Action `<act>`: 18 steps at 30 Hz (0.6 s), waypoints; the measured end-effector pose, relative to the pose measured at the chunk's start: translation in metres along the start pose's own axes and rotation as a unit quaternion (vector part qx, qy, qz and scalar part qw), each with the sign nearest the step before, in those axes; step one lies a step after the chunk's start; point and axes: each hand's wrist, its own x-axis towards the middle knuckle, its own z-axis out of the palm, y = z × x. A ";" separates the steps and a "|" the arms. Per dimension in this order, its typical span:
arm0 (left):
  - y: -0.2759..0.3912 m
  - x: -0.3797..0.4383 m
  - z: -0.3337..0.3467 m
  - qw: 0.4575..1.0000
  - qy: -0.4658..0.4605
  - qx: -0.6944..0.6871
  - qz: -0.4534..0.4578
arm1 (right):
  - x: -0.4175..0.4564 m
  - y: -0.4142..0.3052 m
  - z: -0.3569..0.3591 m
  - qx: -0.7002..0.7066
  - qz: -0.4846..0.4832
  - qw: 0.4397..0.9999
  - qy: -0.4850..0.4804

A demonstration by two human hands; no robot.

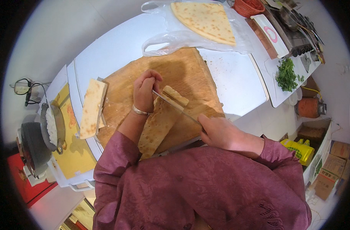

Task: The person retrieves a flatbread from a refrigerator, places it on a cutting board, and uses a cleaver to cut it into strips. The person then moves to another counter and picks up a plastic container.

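My right hand (218, 130) is closed on the handle of a knife (179, 107), whose narrow blade lies across a long piece of flatbread (160, 125) near its far end. Beyond the blade is a narrow strip of flatbread (175, 96). My left hand (147, 90), fingers curled, is by the blade's far end; whether it grips the blade or the bread is hidden. Under the bread lies a wooden cutting board (192, 74). Another flatbread piece (93, 109) rests over the board's left edge. A large flatbread wedge (206, 21) lies on a plastic bag (169, 43) behind the board.
At the left stand a metal pan with white food (51, 126) and a dark pot (34, 146). Green herbs (287, 75) lie on the right-hand table, near a gas stove (292, 37) and a red basket (248, 8). An orange gas cylinder (308, 107) stands lower right.
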 end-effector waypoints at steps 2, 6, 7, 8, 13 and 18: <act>-0.006 0.002 -0.003 1.000 0.000 -0.013 -0.014 | 0.003 -0.003 -0.003 0.002 0.018 1.000 -0.022; -0.025 0.005 -0.010 0.998 0.005 -0.052 -0.042 | 0.011 -0.003 -0.003 -0.003 0.028 0.999 -0.038; -0.030 0.004 -0.012 0.997 0.006 -0.062 -0.047 | 0.015 0.002 0.005 -0.005 0.034 0.999 -0.038; -0.030 0.004 -0.012 0.998 -0.005 -0.046 -0.032 | 0.019 0.007 0.010 -0.011 0.034 0.999 -0.034; -0.032 0.000 -0.011 0.999 -0.024 -0.038 0.008 | 0.017 0.023 0.033 0.000 -0.002 1.000 0.030; -0.017 0.003 -0.007 0.999 -0.004 -0.029 0.024 | 0.013 0.020 0.017 -0.013 -0.065 0.995 0.073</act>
